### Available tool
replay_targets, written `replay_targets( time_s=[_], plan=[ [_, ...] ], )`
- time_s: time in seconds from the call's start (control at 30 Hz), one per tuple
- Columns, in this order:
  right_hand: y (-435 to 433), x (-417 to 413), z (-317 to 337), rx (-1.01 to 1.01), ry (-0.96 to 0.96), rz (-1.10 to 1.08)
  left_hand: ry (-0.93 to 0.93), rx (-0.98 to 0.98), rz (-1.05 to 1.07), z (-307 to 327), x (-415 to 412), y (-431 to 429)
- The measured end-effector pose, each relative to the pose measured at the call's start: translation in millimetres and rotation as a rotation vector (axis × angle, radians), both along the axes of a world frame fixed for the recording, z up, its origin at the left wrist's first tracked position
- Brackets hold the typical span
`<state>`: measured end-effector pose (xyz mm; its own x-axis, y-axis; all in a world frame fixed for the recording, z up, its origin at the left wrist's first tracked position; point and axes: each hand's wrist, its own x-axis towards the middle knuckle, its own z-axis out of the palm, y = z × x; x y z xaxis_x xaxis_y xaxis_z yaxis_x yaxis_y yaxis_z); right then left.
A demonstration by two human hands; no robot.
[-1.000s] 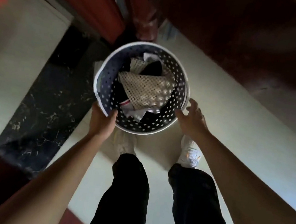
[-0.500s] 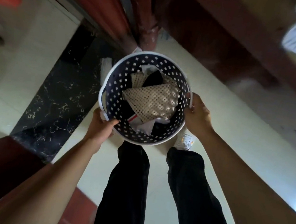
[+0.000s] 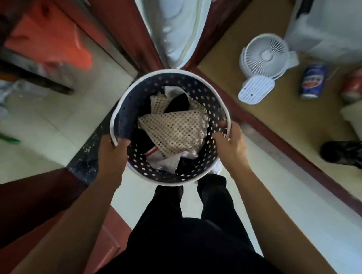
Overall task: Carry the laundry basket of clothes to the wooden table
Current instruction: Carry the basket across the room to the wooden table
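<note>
A round dark perforated laundry basket (image 3: 130, 108) with a white rim is held in the air in front of my legs. Inside lie a beige mesh garment (image 3: 174, 128) and some black and white clothes. My left hand (image 3: 111, 157) grips the rim at the near left. At the right side my right hand (image 3: 230, 144) holds the rim with fingers curled over it. The wooden table (image 3: 279, 114), light brown with a dark red edge, lies to the upper right, its corner just beyond the basket.
On the table stand a white desk fan (image 3: 264, 57), a blue can (image 3: 313, 80), a red can (image 3: 357, 83), a black bag (image 3: 346, 152) and white boxes. A white bundle (image 3: 182, 12) hangs ahead between red wooden frames. An orange object (image 3: 49, 39) is at the left.
The basket has risen off the floor and come level with the table's corner. My right hand has closed over the rim. The table top with its things has come into view.
</note>
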<state>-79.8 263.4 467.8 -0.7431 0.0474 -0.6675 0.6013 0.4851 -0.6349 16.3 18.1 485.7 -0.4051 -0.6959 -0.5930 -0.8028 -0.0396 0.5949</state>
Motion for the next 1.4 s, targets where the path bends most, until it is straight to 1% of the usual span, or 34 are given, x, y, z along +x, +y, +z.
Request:
replay_targets(
  time_s=[0.13,0.23,0.33,0.43,0.53,0.63,0.73,0.9,1.0,1.1,1.2,1.3,1.4],
  plan=[
    [7,1,68,-0.082,0.179,-0.124,0.130,-0.029,-0.047,71,-14,0],
    [14,8,102,-0.119,0.252,-0.268,0.229,-0.009,-0.126,102,-24,3],
    [22,24,124,-0.104,0.295,-0.405,0.309,0.047,-0.244,118,-39,9],
    [31,54,145,-0.087,0.330,-0.601,0.390,0.109,-0.419,128,-58,21],
    [39,101,162,-0.041,0.388,-0.820,0.459,0.173,-0.604,139,-71,45],
    [51,158,179,0.016,0.465,-0.992,0.484,0.272,-0.808,154,-72,85],
    [70,222,198,0.084,0.543,-1.170,0.492,0.326,-1.035,173,-58,138],
    [102,333,218,0.255,0.617,-1.501,0.493,0.393,-1.382,197,4,243],
    [125,400,221,0.303,0.645,-1.659,0.527,0.431,-1.534,207,62,307],
    [150,467,220,0.319,0.695,-1.787,0.492,0.461,-1.680,209,127,363],
    [179,534,213,0.343,0.695,-1.878,0.444,0.517,-1.765,209,190,416],
    [208,577,211,0.377,0.707,-1.936,0.464,0.569,-1.821,209,235,456],
    [249,613,211,0.393,0.720,-1.971,0.429,0.597,-1.866,212,269,496]
  ],
)
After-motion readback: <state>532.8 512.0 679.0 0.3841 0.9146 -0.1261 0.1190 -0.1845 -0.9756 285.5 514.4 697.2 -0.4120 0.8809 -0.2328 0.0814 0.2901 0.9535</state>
